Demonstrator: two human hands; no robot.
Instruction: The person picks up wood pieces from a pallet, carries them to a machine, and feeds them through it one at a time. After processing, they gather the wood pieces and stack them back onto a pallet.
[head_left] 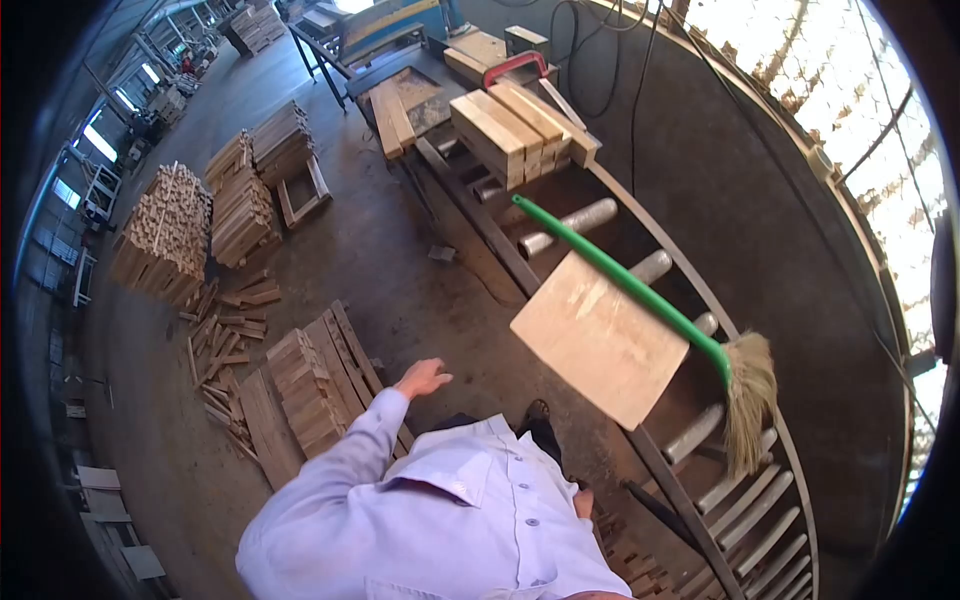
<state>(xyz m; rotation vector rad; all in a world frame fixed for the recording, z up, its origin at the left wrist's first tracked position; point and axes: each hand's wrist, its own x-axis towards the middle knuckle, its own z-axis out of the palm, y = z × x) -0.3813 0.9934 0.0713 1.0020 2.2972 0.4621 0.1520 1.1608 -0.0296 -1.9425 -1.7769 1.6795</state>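
Note:
My left hand [425, 378] hangs in the air with nothing in it, its fingers loosely stretched. Just beside and below it is a low stack of wood pieces [305, 390] with long boards along its side. Only a small part of my right hand [583, 503] shows past the shirt, close to my body; its fingers are hidden. To the right, a broom with a green handle [630, 284] and straw bristles [748, 405] lies across a flat pale board [600, 340]. Neither hand touches the broom or the board.
The board rests on a roller conveyor [690, 433] with a metal frame. Squared timber blocks [510, 130] and a red clamp-like handle [515, 67] are at its far end. Wood stacks [165, 235] and scattered offcuts [225, 345] lie on the left floor. A dark wall [740, 190] borders the right.

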